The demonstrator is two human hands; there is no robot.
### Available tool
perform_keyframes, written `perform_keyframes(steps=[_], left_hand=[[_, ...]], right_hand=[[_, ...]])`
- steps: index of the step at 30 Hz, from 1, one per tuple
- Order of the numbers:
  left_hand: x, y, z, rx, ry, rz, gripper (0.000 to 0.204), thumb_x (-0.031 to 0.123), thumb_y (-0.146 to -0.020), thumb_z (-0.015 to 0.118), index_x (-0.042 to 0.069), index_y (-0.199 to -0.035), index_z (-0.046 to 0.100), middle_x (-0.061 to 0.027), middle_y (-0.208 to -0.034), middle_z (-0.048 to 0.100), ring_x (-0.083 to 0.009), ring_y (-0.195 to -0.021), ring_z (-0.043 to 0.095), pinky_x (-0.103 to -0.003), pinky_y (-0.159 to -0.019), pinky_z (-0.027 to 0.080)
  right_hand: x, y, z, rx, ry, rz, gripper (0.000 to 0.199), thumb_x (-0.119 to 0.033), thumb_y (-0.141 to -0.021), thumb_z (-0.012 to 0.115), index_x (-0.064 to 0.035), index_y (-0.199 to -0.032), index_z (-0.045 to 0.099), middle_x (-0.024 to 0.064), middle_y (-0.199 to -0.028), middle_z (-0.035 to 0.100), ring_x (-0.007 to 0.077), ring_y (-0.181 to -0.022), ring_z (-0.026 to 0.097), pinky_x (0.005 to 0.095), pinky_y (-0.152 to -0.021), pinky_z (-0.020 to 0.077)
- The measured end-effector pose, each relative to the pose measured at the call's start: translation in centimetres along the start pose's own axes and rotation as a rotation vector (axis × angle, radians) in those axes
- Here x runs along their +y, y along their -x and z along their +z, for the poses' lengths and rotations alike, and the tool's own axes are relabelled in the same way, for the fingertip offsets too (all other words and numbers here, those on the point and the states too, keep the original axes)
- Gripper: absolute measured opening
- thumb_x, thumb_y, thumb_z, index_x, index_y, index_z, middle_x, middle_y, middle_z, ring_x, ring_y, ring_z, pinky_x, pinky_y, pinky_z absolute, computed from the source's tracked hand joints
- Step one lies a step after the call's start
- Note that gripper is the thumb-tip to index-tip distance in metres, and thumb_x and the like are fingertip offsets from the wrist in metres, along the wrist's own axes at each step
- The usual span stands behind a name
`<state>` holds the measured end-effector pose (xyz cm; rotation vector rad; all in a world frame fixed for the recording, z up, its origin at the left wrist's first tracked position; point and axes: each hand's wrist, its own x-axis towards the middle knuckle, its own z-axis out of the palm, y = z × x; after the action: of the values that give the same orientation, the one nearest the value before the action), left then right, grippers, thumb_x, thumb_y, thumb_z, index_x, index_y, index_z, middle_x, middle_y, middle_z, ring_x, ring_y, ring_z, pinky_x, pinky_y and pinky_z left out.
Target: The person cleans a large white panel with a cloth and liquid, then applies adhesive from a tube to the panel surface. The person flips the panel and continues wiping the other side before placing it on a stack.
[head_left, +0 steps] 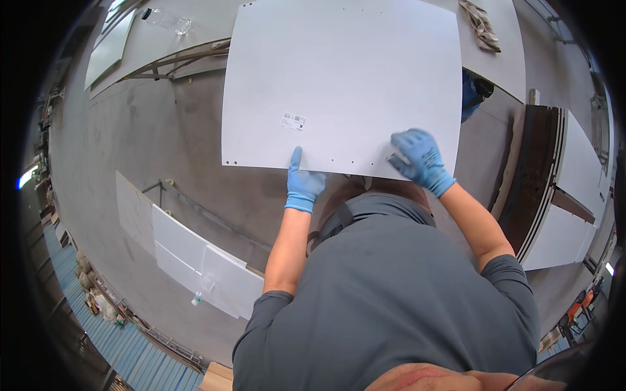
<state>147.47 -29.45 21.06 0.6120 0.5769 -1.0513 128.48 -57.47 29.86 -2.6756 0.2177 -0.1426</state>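
Note:
A large white panel (345, 72) with small drilled holes and a printed label (293, 121) lies flat in front of me. My left hand (303, 182), in a light-blue glove, grips its near edge left of the middle. The thumb rests on top, just below the label; the fingers are hidden beneath the edge. My right hand (417, 159), gloved the same way, is over the near right part of the panel. Its fingers are loosely bent with the thumb apart from them, and I make out nothing between them. Whether its fingertips touch the surface is unclear.
A clear bottle (167, 21) lies on the far-left table; a crumpled cloth (481, 26) lies at the far right. Stacked panels (561, 189) stand to my right. Behind me on the left, white panels (189, 257) rest on a metal frame. Something dark blue (471, 96) shows beside the panel's right edge.

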Motion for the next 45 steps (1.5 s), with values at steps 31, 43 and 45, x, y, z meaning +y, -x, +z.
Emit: perform_keyframes(steps=[31, 43, 45], left_hand=[[-1.3, -1.2, -1.3, 0.080, 0.231, -0.026, 0.051, 0.038, -0.101, 0.067, 0.010, -0.143, 0.059, -0.0066, -0.140, 0.066, -0.0280, -0.129, 0.061, -0.043, -0.113, 0.047], [-3.2, -2.2, -3.4, 0.240, 0.118, -0.032, 0.054, 0.044, -0.103, 0.066, 0.008, -0.143, 0.057, -0.0095, -0.140, 0.066, -0.0252, -0.130, 0.059, -0.039, -0.111, 0.047], [-4.4, -1.9, -3.3, 0.168, 0.113, 0.151, 0.063, 0.050, -0.103, 0.063, 0.007, -0.149, 0.053, -0.0142, -0.143, 0.064, -0.0273, -0.133, 0.056, -0.039, -0.115, 0.043]], right_hand=[[18.8, -1.6, -0.3, 0.436, 0.735, 0.455, 0.062, -0.047, -0.097, 0.067, -0.0090, -0.145, 0.060, 0.0225, -0.157, 0.049, 0.0407, -0.144, 0.047, 0.0509, -0.118, 0.0393], [-29.6, -18.5, 20.6, -1.212, -0.232, -0.812, 0.064, -0.066, -0.092, 0.060, -0.0083, -0.113, 0.079, 0.0171, -0.120, 0.074, 0.0401, -0.118, 0.065, 0.0522, -0.108, 0.0482], [-32.9, -15.6, 21.1, -1.144, -0.361, -0.932, 0.056, -0.062, -0.090, 0.063, -0.0104, -0.105, 0.079, 0.0155, -0.118, 0.074, 0.0384, -0.115, 0.065, 0.0498, -0.102, 0.0509]])
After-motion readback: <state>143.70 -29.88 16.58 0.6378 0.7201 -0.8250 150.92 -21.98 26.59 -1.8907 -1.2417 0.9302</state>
